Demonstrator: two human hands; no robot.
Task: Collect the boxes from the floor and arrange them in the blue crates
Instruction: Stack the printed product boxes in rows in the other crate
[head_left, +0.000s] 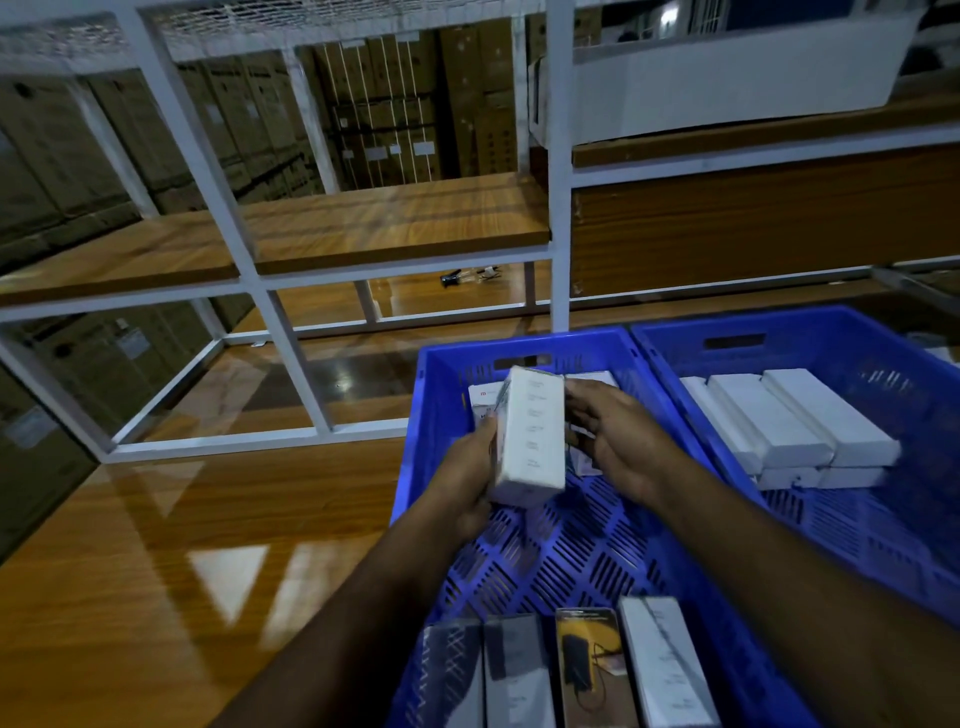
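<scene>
The person is working through the placing step: a white box (530, 434) is being held over the far half of the left blue crate (587, 545), above its perforated floor, and is not yet set down. The next move, as I judge it, is calling for lowering this box against the boxes at the far wall (589, 378) so that it is lining up in a row with them, long side flat and edges square.

The left hand (467, 486) is gripping the white box from its left side, fingers wrapped behind it and thumb at the near edge, so the hand is closed around the box. The right hand (618, 441) is lying just beside the box's right face, fingers loosely spread and reaching toward the far end of the crate; whether the fingertips are touching the held box or the boxes under it I cannot tell, but it is gripping nothing plainly.

At the near end of the same crate a row of four boxes (566, 670) is standing side by side, one of them showing a yellow picture. The right blue crate (857, 332) is already holding a stack of white boxes (795, 421), laid in neat rows near its far left corner.
</scene>
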